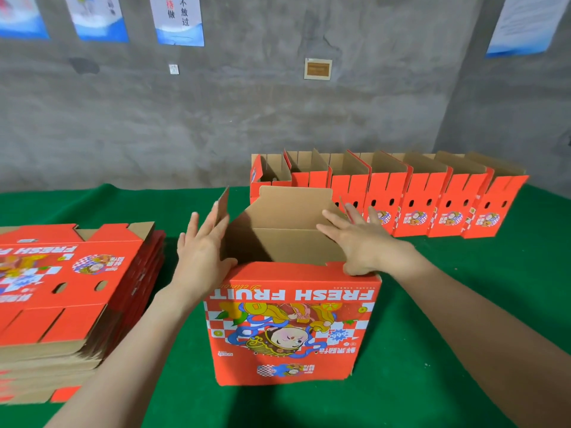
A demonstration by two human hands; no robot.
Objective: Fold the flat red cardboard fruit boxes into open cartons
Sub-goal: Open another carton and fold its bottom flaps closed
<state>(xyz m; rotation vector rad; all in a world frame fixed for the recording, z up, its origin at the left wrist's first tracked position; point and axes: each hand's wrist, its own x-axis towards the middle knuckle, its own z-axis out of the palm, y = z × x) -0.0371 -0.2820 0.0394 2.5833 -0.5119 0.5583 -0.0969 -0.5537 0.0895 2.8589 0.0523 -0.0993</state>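
A red "FRESH FRUIT" carton (290, 329) stands upright and opened on the green table, its brown inside showing and its printed front facing me. My left hand (202, 242) lies flat with straight fingers against the carton's upright left flap. My right hand (358, 239) presses with spread fingers on the right flap, which leans into the carton, thumb at the front top edge. A thick stack of flat red boxes (71, 291) lies at the left.
A row of several folded open cartons (417, 199) stands along the back right of the green table (432, 335). A grey concrete wall with posters rises behind. Bare green cloth lies in front of and to the right of the carton.
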